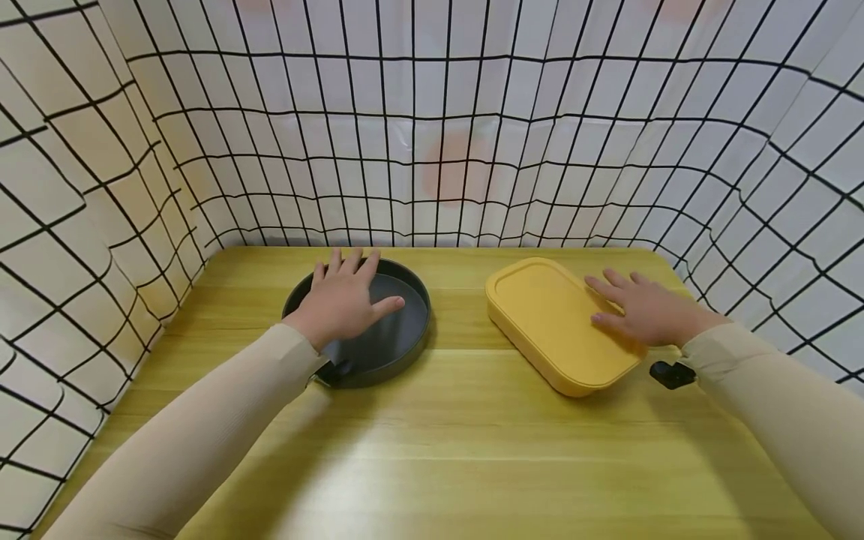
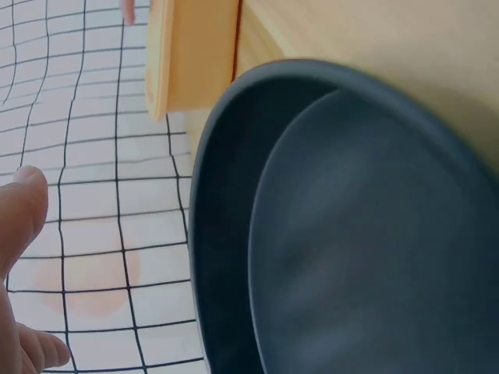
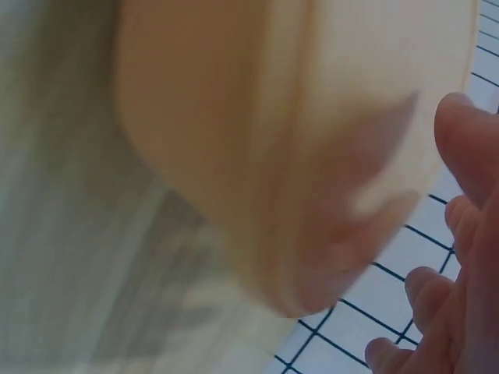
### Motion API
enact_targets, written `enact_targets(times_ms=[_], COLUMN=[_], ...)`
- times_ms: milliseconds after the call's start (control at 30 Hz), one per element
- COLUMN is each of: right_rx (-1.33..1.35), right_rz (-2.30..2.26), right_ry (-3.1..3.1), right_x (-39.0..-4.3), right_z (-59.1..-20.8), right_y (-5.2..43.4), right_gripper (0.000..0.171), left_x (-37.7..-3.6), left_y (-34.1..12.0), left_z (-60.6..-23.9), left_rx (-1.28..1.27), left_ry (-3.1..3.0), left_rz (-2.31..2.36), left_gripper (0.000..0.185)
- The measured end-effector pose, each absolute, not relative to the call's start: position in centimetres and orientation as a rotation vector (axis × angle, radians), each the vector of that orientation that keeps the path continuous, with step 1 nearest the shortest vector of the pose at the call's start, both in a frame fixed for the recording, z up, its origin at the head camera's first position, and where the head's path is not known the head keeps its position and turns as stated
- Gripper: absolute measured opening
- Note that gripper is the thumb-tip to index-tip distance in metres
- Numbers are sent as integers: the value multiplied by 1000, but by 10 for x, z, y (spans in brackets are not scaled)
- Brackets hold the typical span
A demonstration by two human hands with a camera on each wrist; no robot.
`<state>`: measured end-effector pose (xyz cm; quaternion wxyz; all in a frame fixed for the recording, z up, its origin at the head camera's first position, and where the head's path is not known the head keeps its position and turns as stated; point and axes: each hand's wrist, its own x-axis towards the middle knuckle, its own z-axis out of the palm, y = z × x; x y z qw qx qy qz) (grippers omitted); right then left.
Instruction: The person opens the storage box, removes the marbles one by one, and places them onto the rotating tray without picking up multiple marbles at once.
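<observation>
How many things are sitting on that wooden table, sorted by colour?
Dark grey: 1, the round tray, under the left hand
Yellow: 1, the lidded box, under the right hand
Black: 1, a small object by the right wrist, too small to identify
Total: 3

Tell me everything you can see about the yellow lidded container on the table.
The yellow container is a shallow rounded rectangle that looks like matte plastic, closed with a matching lid that has a raised border. It lies flat on the wooden table, turned at an angle, to the right of the dark round pan. The right hand rests on its lid near the right edge, fingers spread and straight. A small black object sits just beside its near right corner.
</observation>
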<state>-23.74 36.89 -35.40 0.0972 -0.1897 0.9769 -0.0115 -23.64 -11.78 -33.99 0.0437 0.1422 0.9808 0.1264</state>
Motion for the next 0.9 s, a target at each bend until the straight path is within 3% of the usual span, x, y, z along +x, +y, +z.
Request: enact_targets(times_ms=[400,900], right_rx=[-637,-575], right_rz=[-211,-235], right_ry=[2824,2871], right_x=[-229,-218], right_z=[-380,-380], right_y=[383,375], right_gripper=[76,79], left_x=[-227,-216], left_y=[-115,-100], left_z=[-350,-364], left_rx=[443,519], left_ry=[2949,2929], left_rz=[403,443], left_gripper=[98,95])
